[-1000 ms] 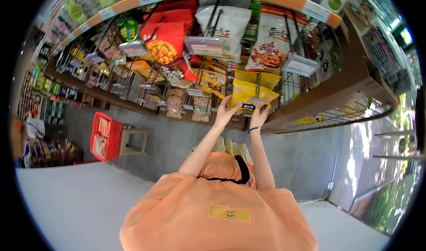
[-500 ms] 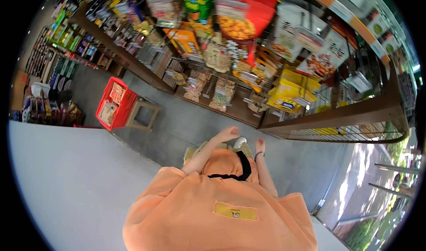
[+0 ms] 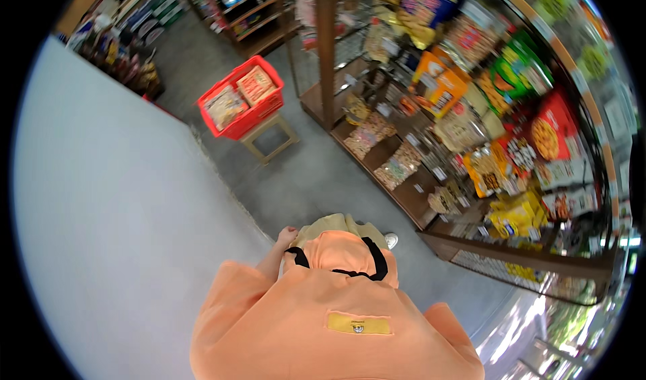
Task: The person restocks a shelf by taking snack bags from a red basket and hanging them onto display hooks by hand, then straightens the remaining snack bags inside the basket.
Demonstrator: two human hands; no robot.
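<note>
My left hand point(image 3: 286, 235) hangs low beside my hip, just left of my orange top point(image 3: 336, 313), with its fingers curled and nothing visible in it. It touches no object. My right hand is hidden behind my body. A red basket point(image 3: 242, 111) holding flat packets rests on a small wooden stool point(image 3: 269, 141) on the floor ahead, well apart from my hand. Yellow snack packs point(image 3: 518, 212) sit on a low shelf to my right.
A long wooden shelf unit point(image 3: 417, 212) packed with hanging and stacked snack bags runs along the right. A wooden post point(image 3: 327, 44) rises from it. More shelves with goods point(image 3: 235, 3) stand at the far end. A pale wall point(image 3: 101, 198) lies on my left, grey floor point(image 3: 303, 178) between.
Both hands were raised at the yellow packs on the shelf. They have dropped down; the left now hangs at my hip and the right has gone out of sight. The view has swung around.
</note>
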